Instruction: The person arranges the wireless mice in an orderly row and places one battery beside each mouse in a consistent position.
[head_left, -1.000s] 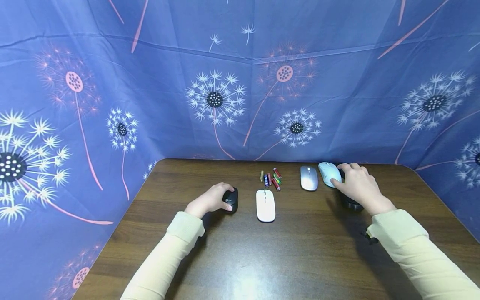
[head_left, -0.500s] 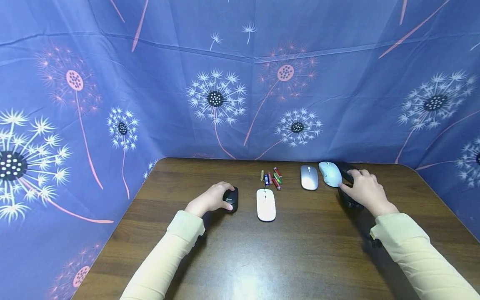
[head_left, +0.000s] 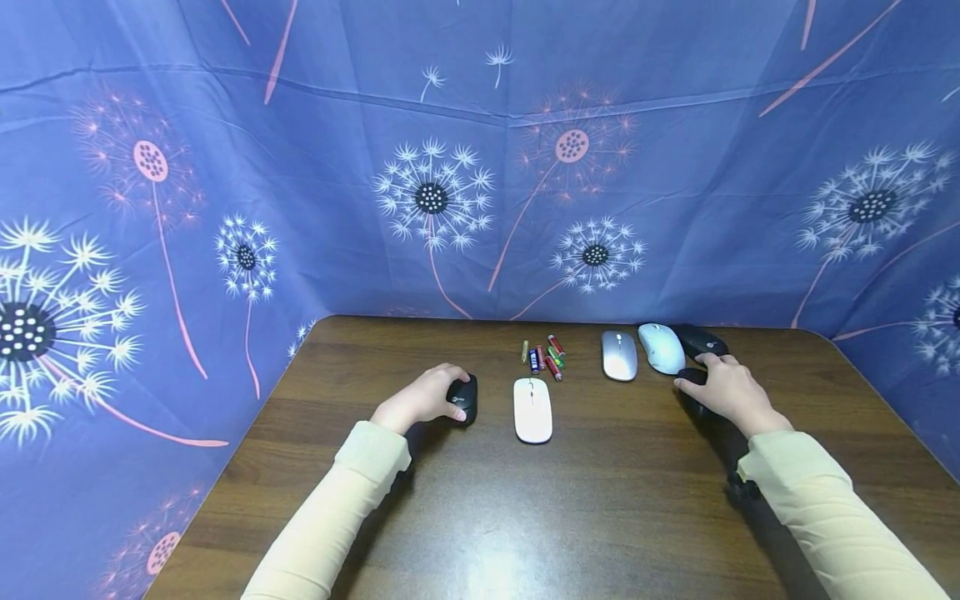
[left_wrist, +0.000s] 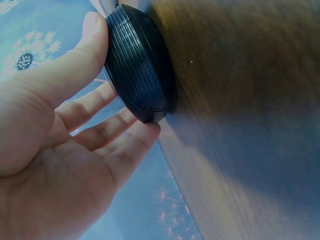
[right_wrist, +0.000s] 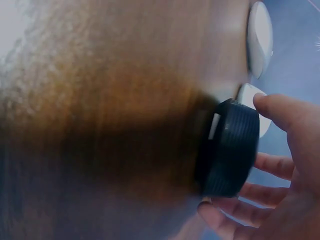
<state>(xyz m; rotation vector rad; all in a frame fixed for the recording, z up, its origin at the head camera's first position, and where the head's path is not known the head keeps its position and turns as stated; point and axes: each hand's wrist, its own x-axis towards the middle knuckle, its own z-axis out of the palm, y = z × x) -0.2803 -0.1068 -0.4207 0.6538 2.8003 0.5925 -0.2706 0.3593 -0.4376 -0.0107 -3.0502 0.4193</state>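
Observation:
My left hand (head_left: 426, 398) holds a black computer mouse (head_left: 467, 400), thumb on its near side and fingers on the far side. In the left wrist view this mouse (left_wrist: 140, 65) shows its ribbed side. At the right, my right hand (head_left: 735, 392) grips another black mouse (head_left: 693, 377) between thumb and fingers; the hand hides much of it. The right wrist view shows that mouse's ribbed end (right_wrist: 234, 150) close to the fingers. A further black mouse (head_left: 701, 341) lies just behind it, and a pale blue mouse (head_left: 662, 348) sits on its left.
A grey mouse (head_left: 618, 356) lies left of the pale blue one. Near the middle of the wooden table (head_left: 570, 508) is a white mouse (head_left: 532, 411), with several small batteries (head_left: 543, 358) behind it. A blue patterned cloth (head_left: 480, 275) hangs along the back and left.
My right hand has shifted right and slightly nearer, away from the pale blue mouse and off the rear black mouse, uncovering it. The left hand stays as it was.

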